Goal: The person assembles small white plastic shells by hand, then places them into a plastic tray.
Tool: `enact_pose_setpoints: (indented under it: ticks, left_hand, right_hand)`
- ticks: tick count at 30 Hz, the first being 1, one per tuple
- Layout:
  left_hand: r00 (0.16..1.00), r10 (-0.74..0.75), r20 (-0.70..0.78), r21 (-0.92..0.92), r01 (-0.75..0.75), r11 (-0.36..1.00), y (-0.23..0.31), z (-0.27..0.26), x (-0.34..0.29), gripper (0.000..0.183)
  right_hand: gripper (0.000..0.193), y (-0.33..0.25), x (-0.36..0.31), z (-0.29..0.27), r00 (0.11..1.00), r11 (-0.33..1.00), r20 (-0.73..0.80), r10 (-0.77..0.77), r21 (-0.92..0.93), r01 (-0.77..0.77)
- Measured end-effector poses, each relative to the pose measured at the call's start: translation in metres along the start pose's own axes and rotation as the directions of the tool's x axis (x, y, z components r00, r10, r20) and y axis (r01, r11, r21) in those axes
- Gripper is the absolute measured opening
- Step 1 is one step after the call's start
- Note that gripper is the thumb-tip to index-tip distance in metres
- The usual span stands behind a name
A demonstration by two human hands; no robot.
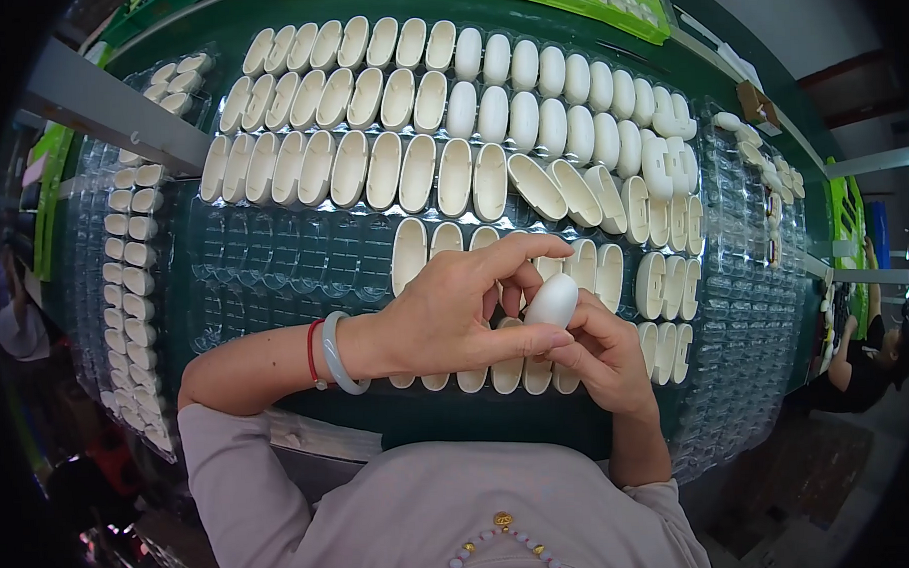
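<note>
A beaded necklace (502,520) hangs nearest, over a pale shirt (412,496). Beyond it, the left hand (465,309) and right hand (605,357) meet, fingers pinching one smooth white shell (552,301) between them, above the near cream shells (409,254). Clear plastic trays (248,246) lie left; farther, rounded white shells (522,66) line up right of hollow ones, before a lime-green crate (610,20).

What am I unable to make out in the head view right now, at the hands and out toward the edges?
All in the head view:
1. Underside of the white oval piece: turned away, partly covered by fingers of the left hand and right hand.
2. Parts of several cream shells: hidden by the hands.
3. Far side of the lime-green crate: cut off by the upper edge.
4. Work of the person at right: too small and dim.
</note>
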State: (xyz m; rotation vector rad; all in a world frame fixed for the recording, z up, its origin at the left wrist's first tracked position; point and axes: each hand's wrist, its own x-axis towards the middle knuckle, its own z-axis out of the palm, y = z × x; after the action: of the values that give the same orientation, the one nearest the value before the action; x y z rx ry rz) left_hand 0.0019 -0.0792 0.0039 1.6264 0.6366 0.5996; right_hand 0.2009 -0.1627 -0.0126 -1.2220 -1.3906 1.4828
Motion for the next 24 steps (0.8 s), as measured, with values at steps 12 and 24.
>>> enact_pose_setpoints:
  ticks: [12, 24]
  left_hand:
    - [0.853, 0.399, 0.337, 0.601, -0.521, 0.606, 0.004, -0.002, -0.015, 0.026]
    - [0.951, 0.272, 0.148, 0.368, -0.309, 0.877, -0.005, 0.002, -0.008, 0.042]
  right_hand:
    - [0.014, -0.011, -0.013, 0.013, 0.993, 0.984, 0.044, 0.112, 0.136, -0.117]
    - [0.021, -0.013, -0.014, 0.003, 0.995, 0.956, 0.059, 0.084, 0.275, -0.097]
